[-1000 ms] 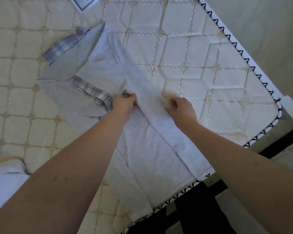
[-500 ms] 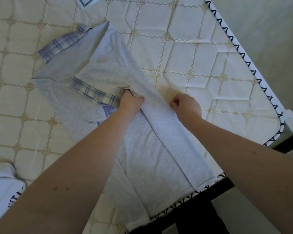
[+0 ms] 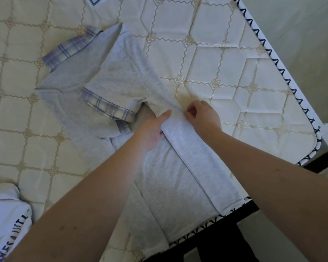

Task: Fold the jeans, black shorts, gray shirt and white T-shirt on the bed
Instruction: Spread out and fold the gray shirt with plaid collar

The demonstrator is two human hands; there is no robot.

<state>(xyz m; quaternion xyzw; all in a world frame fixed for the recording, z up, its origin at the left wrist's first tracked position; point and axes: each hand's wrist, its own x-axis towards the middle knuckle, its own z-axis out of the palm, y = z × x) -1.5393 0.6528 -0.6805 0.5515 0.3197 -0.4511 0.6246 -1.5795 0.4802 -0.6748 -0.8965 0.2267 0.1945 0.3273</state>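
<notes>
A white T-shirt (image 3: 6,222) with dark lettering lies at the near left corner of the bed (image 3: 225,59). The gray shirt (image 3: 110,87) with plaid cuffs is spread mid-bed. The left hand (image 3: 151,129) lies flat on it, fingers tucked under the sleeve; the right hand (image 3: 203,116) pinches its folded right edge.

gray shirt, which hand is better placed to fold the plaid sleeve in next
Left. The left hand rests on the gray shirt beside the plaid sleeve cuff; the right hand pinches the far folded edge.
</notes>
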